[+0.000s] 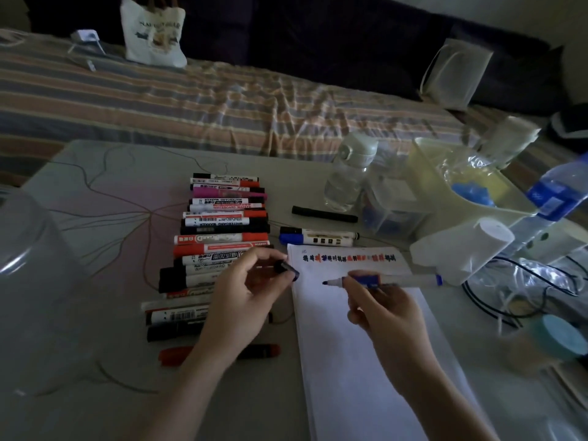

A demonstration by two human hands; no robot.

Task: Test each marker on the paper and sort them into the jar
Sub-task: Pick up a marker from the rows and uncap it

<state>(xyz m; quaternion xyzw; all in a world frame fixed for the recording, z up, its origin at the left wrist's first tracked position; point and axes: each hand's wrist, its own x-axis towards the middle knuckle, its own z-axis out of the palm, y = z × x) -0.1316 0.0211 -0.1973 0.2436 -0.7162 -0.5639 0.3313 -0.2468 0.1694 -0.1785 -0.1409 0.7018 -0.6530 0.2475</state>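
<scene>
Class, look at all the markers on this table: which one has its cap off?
The blue marker gripped in the right hand over the paper: its tip is bare, and the left hand pinches its cap. The others appear capped.

"WHITEBOARD MARKER" is printed on several markers in the row; other labels are illegible.

marker: uncapped, white with blue band, lying level above the paper, tip pointing left
cap: dark, being pinched
paper: white, showing scribbles along the top edge
markers: lying in a row beside the paper
</scene>
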